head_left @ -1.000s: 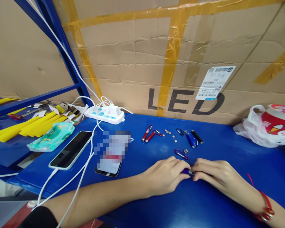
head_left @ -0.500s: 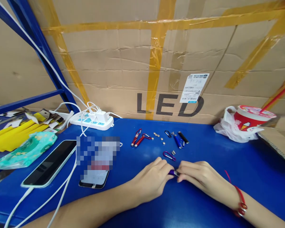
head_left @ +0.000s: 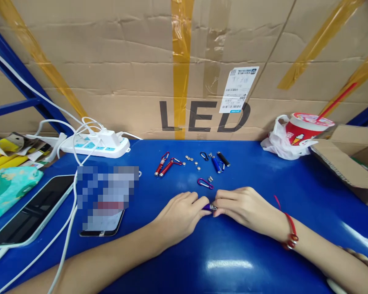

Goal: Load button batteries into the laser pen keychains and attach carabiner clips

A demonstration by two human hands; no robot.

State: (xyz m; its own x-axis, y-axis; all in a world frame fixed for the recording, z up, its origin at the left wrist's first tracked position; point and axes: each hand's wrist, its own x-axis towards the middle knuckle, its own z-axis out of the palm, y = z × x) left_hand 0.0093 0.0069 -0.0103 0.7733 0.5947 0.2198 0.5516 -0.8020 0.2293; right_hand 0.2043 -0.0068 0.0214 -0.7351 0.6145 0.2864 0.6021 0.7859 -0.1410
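Between my hands is a small purple metal tube [head_left: 208,207] with a silvery end. My left hand [head_left: 184,214] is closed round its purple body. At the silvery end, the fingertips of my right hand [head_left: 243,206] are pinched together on the tube. Just beyond my hands lie a purple carabiner [head_left: 205,183] and a small metal piece [head_left: 210,179]. Farther back are two red tubes with clips [head_left: 171,167], several button cells [head_left: 191,159], a dark carabiner [head_left: 204,156], a blue tube [head_left: 216,164] and a black tube [head_left: 223,159].
Two phones [head_left: 33,210] [head_left: 106,220] and white cables lie on the blue table [head_left: 233,253] at left, near a power strip [head_left: 95,146] and green packet [head_left: 14,190]. A red cup [head_left: 305,130] in a plastic bag and an open cardboard box [head_left: 349,163] stand right.
The camera view has shifted, so everything sits farther left and higher in the picture. Both hands keep their hold on the purple tube.
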